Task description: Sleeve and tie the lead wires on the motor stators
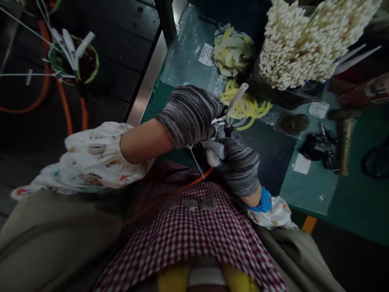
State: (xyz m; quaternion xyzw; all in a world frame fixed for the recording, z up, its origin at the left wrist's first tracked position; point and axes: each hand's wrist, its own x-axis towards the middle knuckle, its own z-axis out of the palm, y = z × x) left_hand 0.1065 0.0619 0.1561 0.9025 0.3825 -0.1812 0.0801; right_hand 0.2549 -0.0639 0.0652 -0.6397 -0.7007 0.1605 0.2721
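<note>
My left hand [193,115], in a grey striped glove, is closed at the thin wires beside a pale sleeve [237,99] that points up and right. My right hand [235,164], gloved alike, has its fingers wrapped round a white tube [216,148], just below the left. Coloured wires and a black cable end [227,130] show between the two hands. An orange cable [194,182] runs from below the right hand across the checked apron. Which fingers press on which wires is hidden.
Yellow strips [246,105] and a bundle of pale pieces [233,50] lie behind my hands. White-tipped bundles [299,44] stand at the back right. A hammer [346,142] and black parts [322,146] lie right. Orange cables [63,101] hang left.
</note>
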